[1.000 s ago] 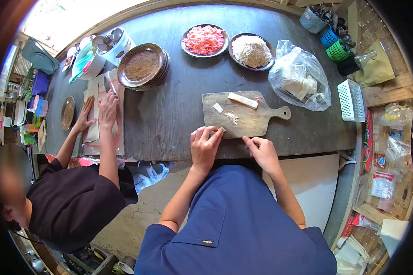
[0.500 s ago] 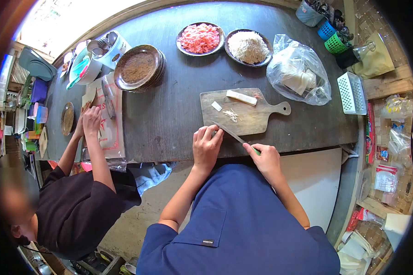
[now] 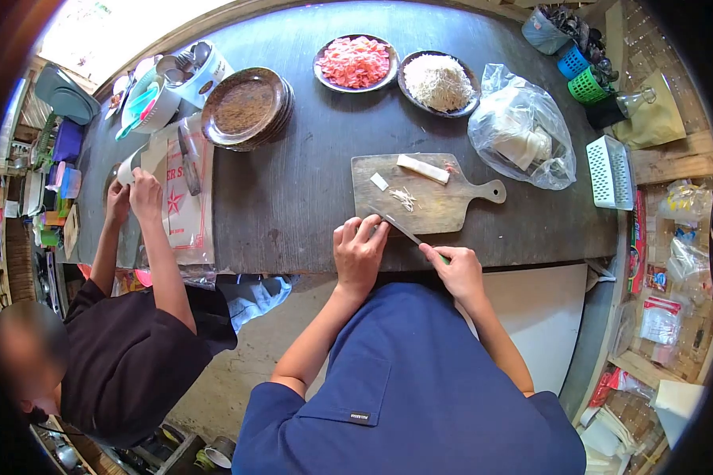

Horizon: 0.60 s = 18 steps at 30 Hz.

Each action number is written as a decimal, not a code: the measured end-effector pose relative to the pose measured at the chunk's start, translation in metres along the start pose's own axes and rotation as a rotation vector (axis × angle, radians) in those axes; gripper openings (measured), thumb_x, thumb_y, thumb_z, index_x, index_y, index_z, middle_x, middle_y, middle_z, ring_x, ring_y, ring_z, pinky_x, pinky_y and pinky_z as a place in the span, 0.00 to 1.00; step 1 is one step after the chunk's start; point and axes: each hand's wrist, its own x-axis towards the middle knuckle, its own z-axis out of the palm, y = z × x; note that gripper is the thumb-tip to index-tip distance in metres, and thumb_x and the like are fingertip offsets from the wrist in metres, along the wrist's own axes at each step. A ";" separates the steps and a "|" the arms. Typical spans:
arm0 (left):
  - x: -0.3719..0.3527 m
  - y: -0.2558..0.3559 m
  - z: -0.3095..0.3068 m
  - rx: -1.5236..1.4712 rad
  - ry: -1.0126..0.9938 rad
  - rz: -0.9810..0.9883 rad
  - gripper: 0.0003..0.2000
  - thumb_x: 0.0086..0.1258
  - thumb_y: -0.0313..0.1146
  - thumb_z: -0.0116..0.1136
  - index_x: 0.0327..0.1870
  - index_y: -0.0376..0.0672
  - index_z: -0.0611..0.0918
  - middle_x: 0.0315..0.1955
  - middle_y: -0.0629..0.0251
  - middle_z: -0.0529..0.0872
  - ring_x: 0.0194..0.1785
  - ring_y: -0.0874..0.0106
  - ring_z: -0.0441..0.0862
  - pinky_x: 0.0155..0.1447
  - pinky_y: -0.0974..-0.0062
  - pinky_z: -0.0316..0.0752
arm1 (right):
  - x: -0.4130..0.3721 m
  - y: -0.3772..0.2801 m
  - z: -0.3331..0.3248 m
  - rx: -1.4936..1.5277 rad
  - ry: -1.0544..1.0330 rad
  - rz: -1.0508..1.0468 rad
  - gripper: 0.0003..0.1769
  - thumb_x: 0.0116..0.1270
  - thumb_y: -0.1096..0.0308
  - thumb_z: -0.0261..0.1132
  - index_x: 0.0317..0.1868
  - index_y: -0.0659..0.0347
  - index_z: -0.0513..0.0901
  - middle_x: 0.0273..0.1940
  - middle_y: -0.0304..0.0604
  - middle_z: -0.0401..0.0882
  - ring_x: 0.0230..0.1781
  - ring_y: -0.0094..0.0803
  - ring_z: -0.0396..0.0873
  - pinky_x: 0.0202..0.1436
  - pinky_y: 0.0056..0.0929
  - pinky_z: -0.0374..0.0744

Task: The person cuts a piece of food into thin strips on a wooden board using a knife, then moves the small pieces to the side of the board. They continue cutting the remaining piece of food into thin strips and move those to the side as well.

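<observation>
My right hand [image 3: 458, 267] grips a knife [image 3: 405, 229] by its green handle. The blade points up and left across the near edge of a wooden cutting board [image 3: 440, 212]. At the knife's tip, my left hand [image 3: 358, 255] is closed with curled fingers by the board's lower left corner; whatever its fingertips pinch is hidden. On the board lie a white oblong block [image 3: 423, 169], a small flat white piece [image 3: 379, 181] and a little heap of thin pale strips [image 3: 405, 199].
Behind the board stand a plate of pink pieces [image 3: 356, 63], a plate of pale shreds [image 3: 439, 83] and a clear plastic bag [image 3: 523, 127]. Stacked brown plates [image 3: 245, 109] are farther left. A co-worker [image 3: 135, 348] at left holds a pale strip [image 3: 129, 168] near another knife [image 3: 188, 162].
The co-worker's hands have moved up and left, now with a pale strip raised between them. My hands and the knife keep nearly the same pose; the view has shifted slightly.
</observation>
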 end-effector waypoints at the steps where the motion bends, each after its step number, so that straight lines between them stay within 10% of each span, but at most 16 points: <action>1: 0.000 0.000 0.001 0.001 0.009 -0.002 0.09 0.72 0.37 0.72 0.50 0.52 0.92 0.54 0.77 0.88 0.58 0.68 0.82 0.63 0.64 0.73 | 0.005 -0.002 0.004 -0.002 0.002 0.006 0.29 0.78 0.36 0.70 0.45 0.55 0.98 0.31 0.57 0.89 0.35 0.56 0.91 0.40 0.47 0.84; 18: 0.000 0.004 0.000 0.068 0.039 -0.026 0.07 0.71 0.38 0.75 0.47 0.55 0.94 0.52 0.82 0.90 0.54 0.70 0.82 0.60 0.66 0.72 | 0.022 -0.009 0.017 0.057 0.027 -0.067 0.28 0.77 0.36 0.71 0.47 0.55 0.97 0.30 0.55 0.89 0.33 0.53 0.91 0.39 0.44 0.84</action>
